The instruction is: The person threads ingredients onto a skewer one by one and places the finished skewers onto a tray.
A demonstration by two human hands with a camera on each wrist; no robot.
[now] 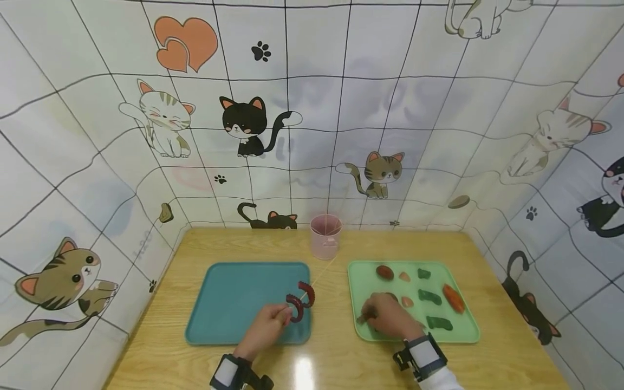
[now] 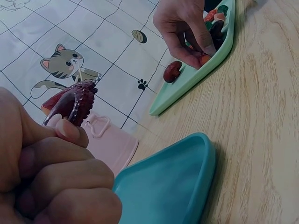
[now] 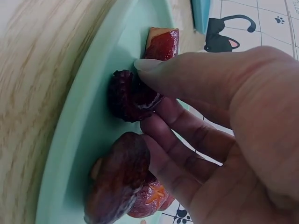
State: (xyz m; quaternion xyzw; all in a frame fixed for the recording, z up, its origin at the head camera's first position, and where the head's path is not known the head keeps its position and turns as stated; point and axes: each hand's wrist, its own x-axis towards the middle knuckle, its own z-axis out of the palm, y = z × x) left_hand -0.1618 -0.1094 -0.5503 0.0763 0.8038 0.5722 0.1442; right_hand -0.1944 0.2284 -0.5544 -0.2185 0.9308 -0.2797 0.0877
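My left hand (image 1: pixel 263 330) pinches a thin skewer (image 1: pixel 322 272) between thumb and index finger. Two dark red, curled octopus tentacle pieces (image 1: pixel 310 296) are threaded on it, above the right side of a teal tray (image 1: pixel 234 298). At the left part of a light green tray (image 1: pixel 358 287), my right hand (image 1: pixel 390 317) pinches another dark tentacle piece (image 3: pixel 124 100) between thumb and fingers. Close by lie a glossy red piece with a tan end (image 3: pixel 162 44) and a brown mushroom-like piece (image 3: pixel 119 179). In the head view, the right hand hides that tentacle.
A pink bucket (image 1: pixel 325 241) holding thin sticks stands at the back between the trays. Green pieces (image 1: pixel 440 323), a red-orange piece (image 1: pixel 453 299), small pinkish pieces (image 1: pixel 407 301) and a brown piece (image 1: pixel 384 272) lie on the green tray. Cat-printed cloth (image 1: pixel 312 135) surrounds the wooden table (image 1: pixel 331 346).
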